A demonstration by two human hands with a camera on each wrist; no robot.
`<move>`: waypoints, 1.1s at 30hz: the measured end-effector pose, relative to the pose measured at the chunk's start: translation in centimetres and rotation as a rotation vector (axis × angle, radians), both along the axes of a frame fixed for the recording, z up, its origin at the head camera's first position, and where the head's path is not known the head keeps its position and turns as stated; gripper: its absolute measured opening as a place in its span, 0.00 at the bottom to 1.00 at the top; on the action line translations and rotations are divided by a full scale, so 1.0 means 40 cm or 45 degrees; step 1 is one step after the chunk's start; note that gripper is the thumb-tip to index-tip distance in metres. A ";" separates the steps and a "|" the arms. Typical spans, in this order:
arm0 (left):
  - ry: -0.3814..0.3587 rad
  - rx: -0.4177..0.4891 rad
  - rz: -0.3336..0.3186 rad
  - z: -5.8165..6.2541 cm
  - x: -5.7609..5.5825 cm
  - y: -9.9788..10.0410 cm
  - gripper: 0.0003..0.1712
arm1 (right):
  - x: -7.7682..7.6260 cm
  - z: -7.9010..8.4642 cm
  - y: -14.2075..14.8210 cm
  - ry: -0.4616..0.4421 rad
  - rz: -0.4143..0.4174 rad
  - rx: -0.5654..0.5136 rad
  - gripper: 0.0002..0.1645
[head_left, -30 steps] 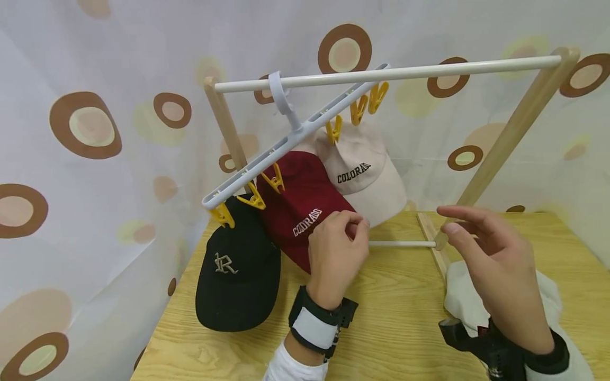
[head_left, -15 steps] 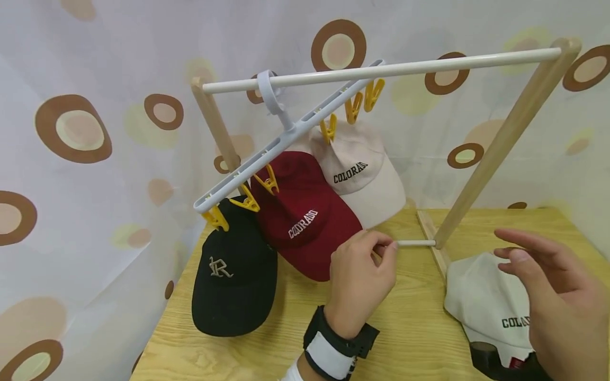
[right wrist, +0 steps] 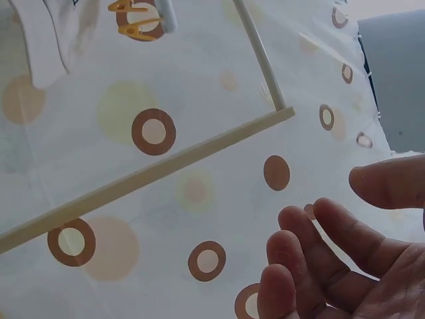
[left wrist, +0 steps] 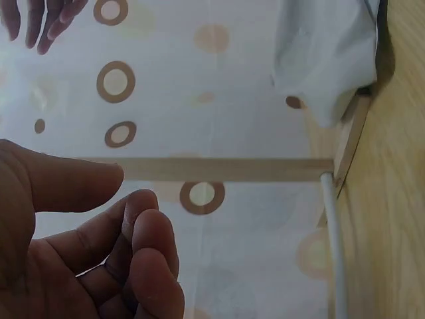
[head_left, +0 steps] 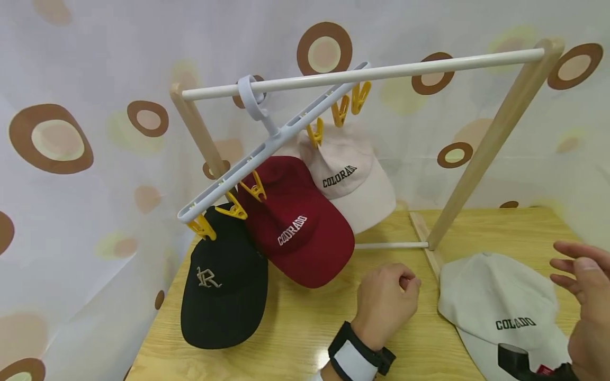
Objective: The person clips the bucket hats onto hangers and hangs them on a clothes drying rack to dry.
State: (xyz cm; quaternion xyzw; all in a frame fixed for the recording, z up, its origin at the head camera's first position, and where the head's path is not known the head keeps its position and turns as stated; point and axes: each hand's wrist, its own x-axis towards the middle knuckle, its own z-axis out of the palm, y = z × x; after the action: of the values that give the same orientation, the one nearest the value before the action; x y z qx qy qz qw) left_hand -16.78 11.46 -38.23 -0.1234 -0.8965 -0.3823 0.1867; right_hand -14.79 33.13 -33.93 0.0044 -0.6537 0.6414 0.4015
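My left hand (head_left: 388,301) is over the table, its fingers loosely curled; the left wrist view shows a gap between thumb and fingertips and nothing held. At the right edge my right hand (head_left: 591,291) hovers near an off-white cap (head_left: 495,291) on the table, fingers relaxed and apart from it. From a pale hanger (head_left: 276,140) with yellow clips (head_left: 231,211) hang a black cap (head_left: 224,301), a dark red cap (head_left: 310,238) and a cream cap (head_left: 357,169). The hanger's hook sits on the rack's white top bar (head_left: 381,74).
The rack's wooden right leg (head_left: 491,148) slopes down to a foot bar beside the off-white cap. A thin white lower rod (head_left: 393,245) runs near the table (head_left: 305,328). A curtain (head_left: 143,47) with brown ring patterns stands behind.
My left hand has moved down and right, away from the red cap. My right hand has moved right, uncovering more of the off-white cap. The view has shifted slightly.
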 end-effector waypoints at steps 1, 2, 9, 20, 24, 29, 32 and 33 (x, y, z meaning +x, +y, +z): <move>-0.010 -0.007 -0.012 -0.009 0.000 0.016 0.04 | 0.000 -0.002 0.007 0.002 -0.010 -0.006 0.16; -0.018 -0.011 -0.024 -0.017 -0.001 0.032 0.04 | 0.001 -0.004 0.013 0.004 -0.021 -0.019 0.16; -0.112 -0.038 -0.106 -0.058 -0.012 0.121 0.06 | 0.005 0.001 0.015 0.004 -0.024 -0.097 0.14; -0.100 -0.239 -0.143 -0.088 -0.032 0.241 0.11 | 0.017 0.004 0.038 0.031 -0.076 -0.138 0.13; -0.084 -0.279 -0.146 -0.088 -0.044 0.275 0.12 | 0.020 0.012 0.044 0.110 -0.028 -0.192 0.12; -0.128 -0.356 -0.126 -0.105 -0.055 0.316 0.14 | 0.027 0.020 0.042 0.212 0.021 -0.293 0.10; -0.205 -0.379 -0.137 -0.126 -0.050 0.344 0.20 | 0.036 0.021 0.040 0.259 0.047 -0.381 0.09; -0.230 -0.381 -0.140 -0.133 -0.049 0.354 0.22 | 0.039 0.020 0.040 0.280 0.069 -0.420 0.08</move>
State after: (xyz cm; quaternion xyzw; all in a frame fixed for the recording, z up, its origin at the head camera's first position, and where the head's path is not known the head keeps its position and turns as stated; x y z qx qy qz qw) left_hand -18.73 25.62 -43.56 -0.1638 -0.9484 -0.2640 0.0636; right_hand -13.22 34.72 -33.11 0.0261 -0.4915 0.7461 0.4485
